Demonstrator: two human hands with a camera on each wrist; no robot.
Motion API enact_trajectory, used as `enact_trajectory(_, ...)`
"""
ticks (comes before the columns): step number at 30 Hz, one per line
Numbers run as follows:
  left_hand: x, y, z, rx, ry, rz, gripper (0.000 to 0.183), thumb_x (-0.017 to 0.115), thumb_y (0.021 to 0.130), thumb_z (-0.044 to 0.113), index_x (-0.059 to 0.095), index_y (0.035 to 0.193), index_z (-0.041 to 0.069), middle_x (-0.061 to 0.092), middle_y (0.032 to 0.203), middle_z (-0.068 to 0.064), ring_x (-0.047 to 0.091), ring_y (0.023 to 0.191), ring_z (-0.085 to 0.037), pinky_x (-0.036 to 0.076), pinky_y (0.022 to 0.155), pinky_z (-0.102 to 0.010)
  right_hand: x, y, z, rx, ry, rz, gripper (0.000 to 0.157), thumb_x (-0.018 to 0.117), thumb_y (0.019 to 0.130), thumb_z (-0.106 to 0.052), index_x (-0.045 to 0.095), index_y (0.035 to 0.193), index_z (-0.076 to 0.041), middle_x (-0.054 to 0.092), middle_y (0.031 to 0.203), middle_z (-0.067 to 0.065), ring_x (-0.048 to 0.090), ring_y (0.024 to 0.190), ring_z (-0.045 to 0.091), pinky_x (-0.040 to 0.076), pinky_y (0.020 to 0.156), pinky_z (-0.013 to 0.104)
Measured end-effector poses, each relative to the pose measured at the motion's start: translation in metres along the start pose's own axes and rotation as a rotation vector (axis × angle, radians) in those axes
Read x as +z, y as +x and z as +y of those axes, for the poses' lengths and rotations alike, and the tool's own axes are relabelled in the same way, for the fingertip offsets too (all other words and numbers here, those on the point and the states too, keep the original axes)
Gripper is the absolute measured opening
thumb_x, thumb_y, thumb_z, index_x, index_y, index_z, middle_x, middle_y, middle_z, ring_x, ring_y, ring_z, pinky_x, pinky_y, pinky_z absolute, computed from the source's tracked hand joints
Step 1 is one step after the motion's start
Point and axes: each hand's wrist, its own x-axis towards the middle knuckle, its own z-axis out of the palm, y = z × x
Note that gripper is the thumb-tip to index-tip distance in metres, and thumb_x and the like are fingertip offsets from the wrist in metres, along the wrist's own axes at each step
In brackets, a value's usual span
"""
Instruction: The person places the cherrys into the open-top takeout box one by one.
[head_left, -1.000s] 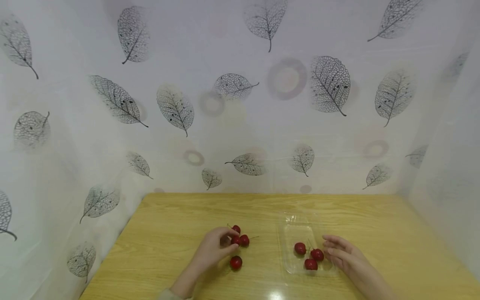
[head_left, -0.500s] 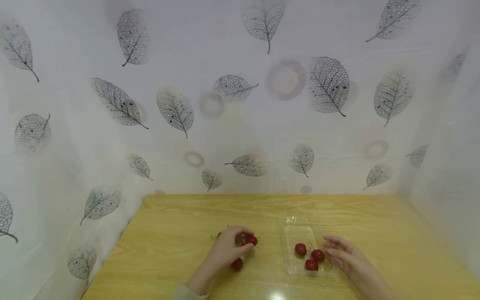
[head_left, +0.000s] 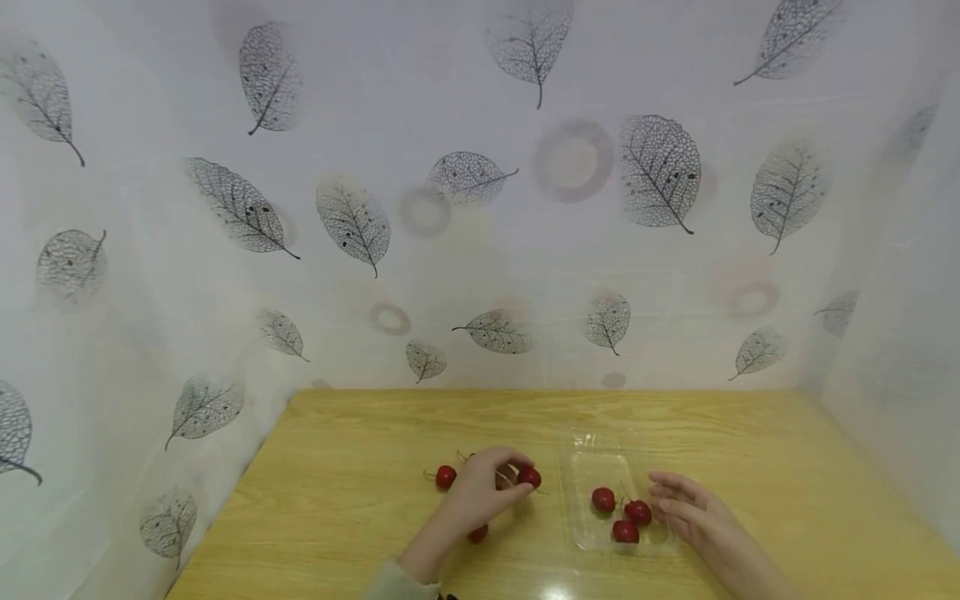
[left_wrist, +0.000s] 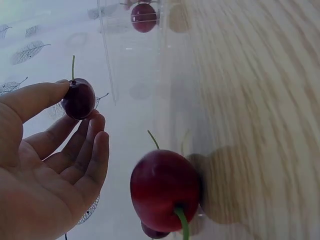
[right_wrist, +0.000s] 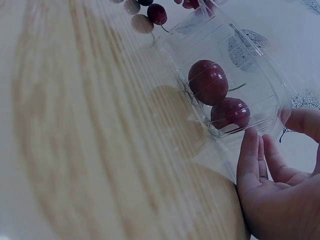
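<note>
Between thumb and fingertips, my left hand (head_left: 480, 492) pinches a dark red cherry (left_wrist: 78, 99) with a green stem; in the head view this cherry (head_left: 529, 477) is left of the clear plastic container (head_left: 597, 442). Three cherries lie inside the container toward its near end, one of them at the left (head_left: 603, 500). My right hand (head_left: 697, 512) is at the container's right side with relaxed fingers; in the right wrist view its fingertips (right_wrist: 250, 137) are right at the wall and rim. A loose cherry (head_left: 446, 477) lies left of my left hand.
Another cherry (head_left: 477, 533) shows partly below the left hand, and one behind it is mostly hidden. A large near cherry (left_wrist: 165, 190) fills the left wrist view's lower middle. Behind the wooden table (head_left: 360, 425) hangs a pale leaf-printed sheet (head_left: 480, 267).
My left hand has moved right from the loose cherries, bringing one pinched cherry toward the container. A loose cherry has come into view to its left. My right hand has stayed put.
</note>
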Motion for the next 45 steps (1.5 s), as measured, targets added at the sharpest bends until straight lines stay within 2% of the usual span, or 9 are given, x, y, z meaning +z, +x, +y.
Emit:
enact_trajectory(5,0.004,0.005,0.008,0.009,-0.001,-0.011,0.027,0.082,0.093,0.014,0.075,0.118,0.006,0.076,0.111,-0.007,0.067,0.091,-0.007,0.057,0.08,-0.018,0.001,0.0,-0.001,0.016,-0.056,0.033,0.05,0.049,0.112,-0.012,0.034,0.156,0.007,0.059,0.129,-0.014,0.061,0.118,-0.005,0.052,0.102,0.012)
enact_trajectory(8,0.006,0.008,0.012,0.021,0.0,-0.018,0.026,0.082,0.093,0.015,0.075,0.117,0.006,0.076,0.111,-0.007,0.068,0.092,-0.007,0.057,0.082,-0.018,0.001,0.0,-0.001,0.016,-0.077,0.037,0.056,0.048,0.112,-0.013,0.026,0.157,0.013,0.058,0.131,-0.014,0.06,0.118,-0.006,0.052,0.102,0.011)
enact_trajectory(13,0.013,0.014,0.018,0.035,-0.014,-0.03,0.026,0.081,0.094,0.014,0.076,0.117,0.005,0.076,0.11,-0.007,0.067,0.091,-0.005,0.057,0.081,-0.016,0.0,0.0,-0.001,0.024,-0.07,0.026,0.056,0.047,0.113,-0.012,0.025,0.158,0.013,0.058,0.13,-0.016,0.06,0.118,-0.007,0.051,0.102,0.011)
enact_trajectory(17,0.017,0.016,0.023,0.039,-0.022,-0.047,0.027,0.082,0.093,0.014,0.075,0.117,0.005,0.076,0.109,-0.005,0.066,0.091,-0.004,0.056,0.082,-0.016,0.0,-0.001,-0.001,0.036,-0.052,0.021,0.052,0.047,0.113,-0.012,0.031,0.157,0.009,0.058,0.129,-0.017,0.06,0.118,-0.007,0.051,0.102,0.011)
enact_trajectory(24,0.023,0.017,0.032,0.045,-0.015,-0.066,0.026,0.082,0.092,0.014,0.076,0.118,0.009,0.075,0.11,-0.002,0.064,0.091,0.0,0.057,0.084,-0.016,0.0,0.0,0.0,0.039,-0.052,0.024,0.055,0.047,0.113,-0.013,0.027,0.158,0.012,0.059,0.128,-0.017,0.06,0.117,-0.007,0.052,0.101,0.011)
enact_trajectory(30,0.031,0.022,0.037,0.063,-0.016,-0.08,0.024,0.083,0.092,0.013,0.077,0.115,0.01,0.075,0.109,-0.002,0.065,0.091,0.0,0.056,0.084,-0.016,0.0,0.0,0.0,0.039,-0.019,0.028,0.041,0.048,0.113,-0.012,0.043,0.152,-0.003,0.06,0.127,-0.017,0.061,0.116,-0.005,0.052,0.101,0.012)
enact_trajectory(36,0.038,0.024,0.04,0.1,0.006,-0.102,0.023,0.082,0.093,0.014,0.077,0.115,0.011,0.076,0.109,0.0,0.063,0.088,0.004,0.054,0.079,-0.013,-0.001,0.001,0.0,0.041,-0.001,0.028,0.036,0.047,0.113,-0.012,0.048,0.148,-0.01,0.06,0.126,-0.017,0.061,0.116,-0.004,0.053,0.101,0.013)
enact_trajectory(45,0.047,0.024,0.045,0.118,0.034,-0.127,0.024,0.082,0.093,0.012,0.076,0.116,0.009,0.076,0.109,-0.001,0.063,0.09,0.004,0.055,0.081,-0.013,-0.001,0.003,0.0,0.031,-0.026,0.023,0.039,0.047,0.113,-0.013,0.044,0.151,-0.004,0.059,0.127,-0.017,0.061,0.117,-0.005,0.053,0.102,0.013)
